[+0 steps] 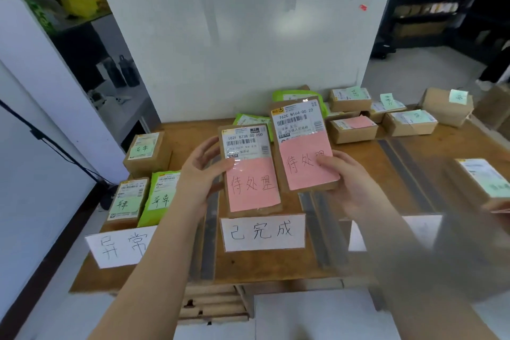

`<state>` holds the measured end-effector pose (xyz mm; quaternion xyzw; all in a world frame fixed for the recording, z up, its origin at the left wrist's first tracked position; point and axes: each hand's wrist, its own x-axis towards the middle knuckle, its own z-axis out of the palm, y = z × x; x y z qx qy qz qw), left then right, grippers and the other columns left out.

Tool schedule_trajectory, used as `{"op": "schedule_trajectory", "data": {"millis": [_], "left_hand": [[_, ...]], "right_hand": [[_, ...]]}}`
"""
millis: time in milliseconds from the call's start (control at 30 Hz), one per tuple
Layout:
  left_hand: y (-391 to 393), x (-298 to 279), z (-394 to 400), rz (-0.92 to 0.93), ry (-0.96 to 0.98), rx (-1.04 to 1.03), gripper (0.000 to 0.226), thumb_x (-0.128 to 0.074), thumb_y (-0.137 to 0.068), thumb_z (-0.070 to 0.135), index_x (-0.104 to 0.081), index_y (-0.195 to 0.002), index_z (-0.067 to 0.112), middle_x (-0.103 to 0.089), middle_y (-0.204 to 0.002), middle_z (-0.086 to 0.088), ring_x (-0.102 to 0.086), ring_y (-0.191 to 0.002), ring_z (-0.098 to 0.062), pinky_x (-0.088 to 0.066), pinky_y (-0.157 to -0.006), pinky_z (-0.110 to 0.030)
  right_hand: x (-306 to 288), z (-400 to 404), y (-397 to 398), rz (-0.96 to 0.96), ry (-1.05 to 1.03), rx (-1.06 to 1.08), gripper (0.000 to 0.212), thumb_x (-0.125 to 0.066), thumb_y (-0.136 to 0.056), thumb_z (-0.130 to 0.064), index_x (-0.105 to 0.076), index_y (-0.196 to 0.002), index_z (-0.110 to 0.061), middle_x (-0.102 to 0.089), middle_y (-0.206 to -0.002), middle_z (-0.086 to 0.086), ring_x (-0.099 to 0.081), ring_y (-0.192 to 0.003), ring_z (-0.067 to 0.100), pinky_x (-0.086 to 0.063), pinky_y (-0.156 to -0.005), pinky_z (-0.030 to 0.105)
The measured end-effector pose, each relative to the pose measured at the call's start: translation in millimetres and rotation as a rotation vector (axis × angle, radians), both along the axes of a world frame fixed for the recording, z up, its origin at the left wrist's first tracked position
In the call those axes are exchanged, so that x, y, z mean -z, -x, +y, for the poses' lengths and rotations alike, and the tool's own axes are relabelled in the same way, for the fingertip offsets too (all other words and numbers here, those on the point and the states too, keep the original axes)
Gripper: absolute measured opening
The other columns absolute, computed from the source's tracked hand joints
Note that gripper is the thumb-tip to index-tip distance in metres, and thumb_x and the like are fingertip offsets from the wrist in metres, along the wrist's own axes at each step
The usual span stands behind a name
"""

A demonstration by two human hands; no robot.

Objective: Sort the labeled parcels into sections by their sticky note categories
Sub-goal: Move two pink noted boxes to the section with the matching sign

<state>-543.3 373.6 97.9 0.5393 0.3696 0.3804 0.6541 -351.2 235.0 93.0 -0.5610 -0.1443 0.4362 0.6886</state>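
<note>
parcels [249,168] [302,143] held upright, long axes vertical, pink notes facing camera.

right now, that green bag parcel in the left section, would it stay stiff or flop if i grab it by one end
The green bag parcel looks like a soft poly mailer, so it would probably sag from one end. It lies flat and thin beside a cardboard box parcel, which suggests it is light. Its glossy film may be somewhat slippery under the fingers.

We read 待处理 on the pink note [252,186] of the left parcel [249,168], whose label says 102F B238 00 PDD. The right parcel [303,143] reads 762C N164-00 22, its pink note [306,165] 待处. Bench signs: 异常 [121,246] at lower left, 已完成 [263,232] at centre.
</note>
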Motion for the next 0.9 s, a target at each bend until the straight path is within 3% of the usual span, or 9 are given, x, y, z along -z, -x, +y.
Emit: {"op": "schedule_trajectory", "data": {"millis": [67, 200, 367, 467, 600, 667, 767, 900], "left_hand": [[11, -2, -9, -0.001, 0.021, 0.039, 0.045, -0.067, -0.08, 0.004, -0.055, -0.112, 0.033, -0.065, -0.114, 0.005, -0.067, -0.091, -0.015, -0.055, -0.054, -0.021], [30, 0, -25, 0.002, 0.049, 0.105, 0.043, -0.066, -0.08, 0.001, -0.056, -0.103, 0.036, -0.064, -0.114, 0.005, -0.066, -0.094, -0.016, -0.054, -0.051, -0.02], [35, 15, -44, -0.061, 0.108, 0.207, 0.048, -0.069, -0.075, -0.003, -0.058, -0.107, 0.031, -0.066, -0.111, 0.005, -0.07, -0.078, -0.011, -0.054, -0.051, -0.024], [29, 21, -66, -0.05, 0.155, 0.275, 0.048, -0.074, -0.063, 0.008, -0.061, -0.1, 0.037, -0.07, -0.1, 0.011, -0.067, -0.083, -0.015, -0.049, -0.057, -0.029], [18, 22, -98, -0.04, 0.191, 0.346, 0.046, -0.074, -0.071, 0.006, -0.061, -0.102, 0.038, -0.07, -0.102, 0.005, -0.064, -0.093, -0.02, -0.046, -0.063, -0.033], [10, 20, -113, -0.033, 0.191, 0.374, 0.049, -0.075, -0.063, 0.011, -0.061, -0.101, 0.039, -0.069, -0.107, 0.002, -0.064, -0.095, -0.021, -0.047, -0.064, -0.034], [-7, 17, -134, -0.041, 0.184, 0.391, 0.044, -0.07, -0.077, 0.002, -0.061, -0.101, 0.038, -0.068, -0.11, 0.002, -0.065, -0.094, -0.02, -0.048, -0.063, -0.032], [-39, 14, -167, -0.041, 0.173, 0.422, 0.041, -0.064, -0.082, 0.001, -0.06, -0.099, 0.038, -0.068, -0.107, 0.004, -0.068, -0.081, -0.014, -0.049, -0.054, -0.026]], "right_hand": [[1, -16, 15, -0.044, 0.04, 0.04, 0.046, -0.071, -0.076, -0.013, -0.054, -0.119, -0.013, -0.072, -0.101, 0.007, -0.069, -0.092, 0.021, -0.055, -0.077, 0.033], [2, -47, 48, -0.169, 0.14, 0.121, 0.052, -0.075, -0.073, -0.016, -0.053, -0.12, -0.023, -0.069, -0.103, 0.002, -0.067, -0.097, 0.02, -0.055, -0.086, 0.041], [12, -90, 72, -0.235, 0.197, 0.205, 0.046, -0.074, -0.077, -0.02, -0.055, -0.118, -0.027, -0.07, -0.098, -0.002, -0.067, -0.093, 0.017, -0.056, -0.075, 0.032], [14, -123, 76, -0.229, 0.203, 0.254, 0.032, -0.073, -0.078, -0.02, -0.06, -0.106, -0.029, -0.073, -0.094, -0.002, -0.068, -0.094, 0.02, -0.055, -0.087, 0.043], [11, -166, 77, -0.197, 0.195, 0.313, 0.034, -0.075, -0.068, -0.024, -0.059, -0.097, -0.032, -0.072, -0.095, 0.002, -0.068, -0.095, 0.022, -0.054, -0.089, 0.044], [9, -184, 75, -0.194, 0.196, 0.333, 0.039, -0.075, -0.064, -0.027, -0.059, -0.1, -0.029, -0.071, -0.097, 0.004, -0.068, -0.096, 0.023, -0.055, -0.087, 0.044], [7, -209, 66, -0.19, 0.2, 0.372, 0.039, -0.074, -0.074, -0.022, -0.057, -0.109, -0.024, -0.071, -0.094, 0.003, -0.07, -0.089, 0.019, -0.058, -0.075, 0.034], [5, -246, 41, -0.179, 0.198, 0.419, 0.028, -0.073, -0.078, -0.019, -0.058, -0.1, -0.027, -0.073, -0.082, -0.004, -0.072, -0.075, 0.012, -0.056, -0.06, 0.023]]}}
